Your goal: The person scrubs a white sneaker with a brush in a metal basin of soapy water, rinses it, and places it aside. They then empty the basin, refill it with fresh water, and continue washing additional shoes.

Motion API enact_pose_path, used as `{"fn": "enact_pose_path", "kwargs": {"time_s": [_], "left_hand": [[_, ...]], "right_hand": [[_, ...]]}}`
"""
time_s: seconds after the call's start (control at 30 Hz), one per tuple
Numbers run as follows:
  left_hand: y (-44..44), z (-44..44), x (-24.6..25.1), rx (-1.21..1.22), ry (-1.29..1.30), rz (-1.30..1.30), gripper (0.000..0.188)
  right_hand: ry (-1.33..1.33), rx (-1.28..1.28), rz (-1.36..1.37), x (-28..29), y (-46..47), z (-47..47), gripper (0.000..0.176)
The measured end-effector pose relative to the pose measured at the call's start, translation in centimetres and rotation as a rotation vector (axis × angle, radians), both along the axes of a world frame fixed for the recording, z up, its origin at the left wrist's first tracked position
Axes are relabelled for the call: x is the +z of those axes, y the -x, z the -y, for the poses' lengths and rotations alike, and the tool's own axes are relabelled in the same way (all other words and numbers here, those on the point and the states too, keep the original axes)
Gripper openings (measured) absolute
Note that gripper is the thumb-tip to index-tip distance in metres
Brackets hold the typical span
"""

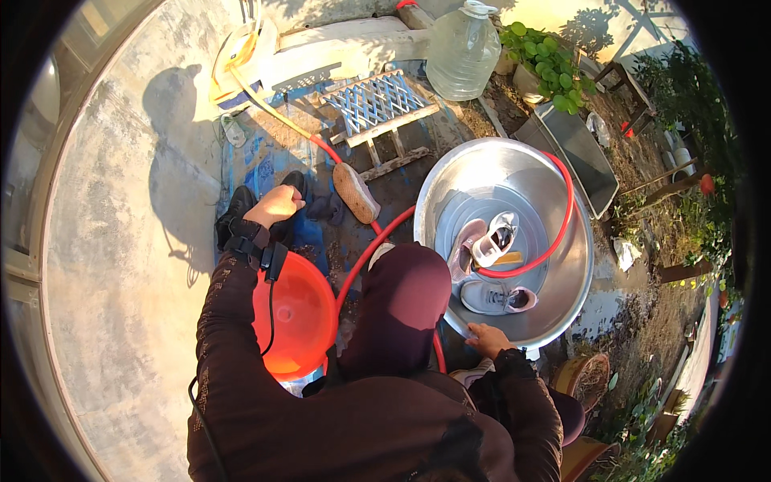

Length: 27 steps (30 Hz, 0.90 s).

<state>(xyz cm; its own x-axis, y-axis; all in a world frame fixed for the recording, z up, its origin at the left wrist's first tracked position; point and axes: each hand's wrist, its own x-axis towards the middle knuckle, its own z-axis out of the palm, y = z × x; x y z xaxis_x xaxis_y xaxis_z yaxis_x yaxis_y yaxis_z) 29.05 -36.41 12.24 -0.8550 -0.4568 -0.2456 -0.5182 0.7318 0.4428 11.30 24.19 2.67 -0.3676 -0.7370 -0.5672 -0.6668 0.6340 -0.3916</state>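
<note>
My left hand (276,205) is over a pair of black shoes (243,203) on the wet ground; its fingers are curled, and I cannot tell whether it grips anything. My right hand (488,340) rests at the near rim of a large metal basin (433,181), its fingers on the edge. Inside lie a grey lace-up shoe (485,297), a pinkish shoe (464,247), a white shoe (495,238), a yellow bar-shaped object (509,258) and the end of a red hose (566,223). A red plastic basin (295,319) stands beneath my left forearm.
A light-coloured shoe (355,193) and a dark cloth (325,208) lie right of the black shoes. Beyond stand a small woven-top stool (379,105), a large water jug (462,54) and a grey rectangular tub (572,150). A wall runs along the left; plant pots (581,382) are at right.
</note>
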Motion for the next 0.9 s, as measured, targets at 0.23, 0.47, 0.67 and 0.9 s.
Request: {"fn": "enact_pose_path", "kwargs": {"time_s": [0.23, 0.47, 0.67, 0.9], "left_hand": [[7.7, -4.8, -19.0, 0.26, -0.457, -0.133, 0.067], [16.6, -8.3, -26.0, 0.852, -0.318, 0.091, 0.11], [16.3, -6.9, -29.1, 1.025, -0.373, -0.112, 0.096], [8.7, -8.4, -20.3, 0.944, -1.583, -0.677, 0.042]], "right_hand": [[0.014, -0.005, -0.029, 0.6, -0.3, 0.8, 0.035], [0.052, -0.016, -0.005, 0.6, 0.1, 1.5, 0.041], [-0.026, -0.037, 0.026, 0.4, 0.5, 1.9, 0.044], [0.019, -0.046, 0.01, 0.3, 0.4, 1.6, 0.048]]}}
